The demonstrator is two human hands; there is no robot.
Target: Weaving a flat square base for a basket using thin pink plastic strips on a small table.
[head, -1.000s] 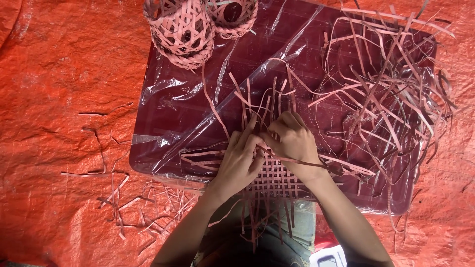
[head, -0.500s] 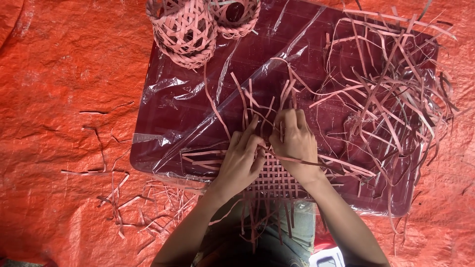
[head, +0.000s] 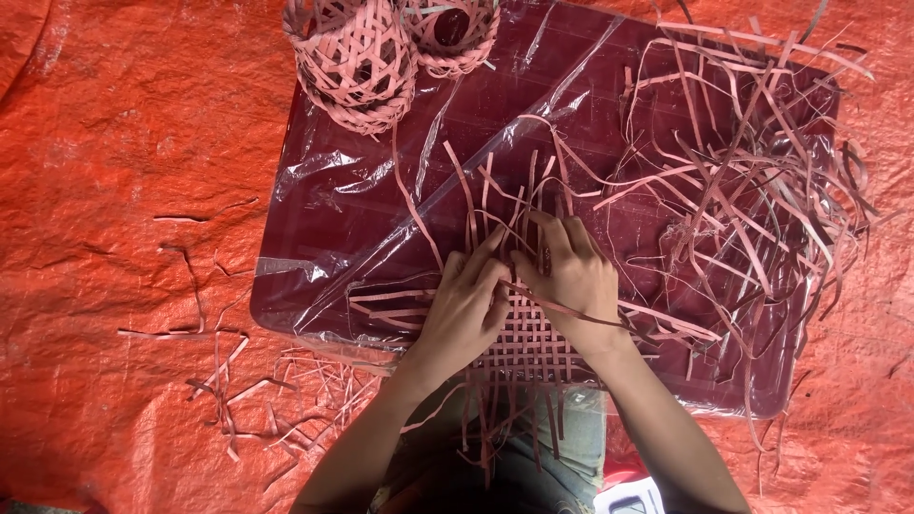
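Observation:
A flat woven mat of pink strips (head: 526, 341) lies at the near edge of a dark red board (head: 381, 219) covered in clear plastic. My left hand (head: 464, 306) rests on the mat's left part, fingers pressing on the weave and strips. My right hand (head: 574, 276) lies beside it on the right, fingers pinching a thin pink strip (head: 571, 309) that runs out to the right. Loose strip ends (head: 495, 200) stick up from the weave beyond my fingers.
Two small woven pink baskets, one (head: 355, 62) and another (head: 452, 33), stand at the board's far edge. A tangled heap of loose pink strips (head: 752, 190) covers the board's right side. Scrap strips (head: 238, 381) lie on the orange tarp (head: 114, 190) at left.
Both hands stay on the weave. My right-hand fingers have shifted slightly among the upright strips, and the view has moved a little.

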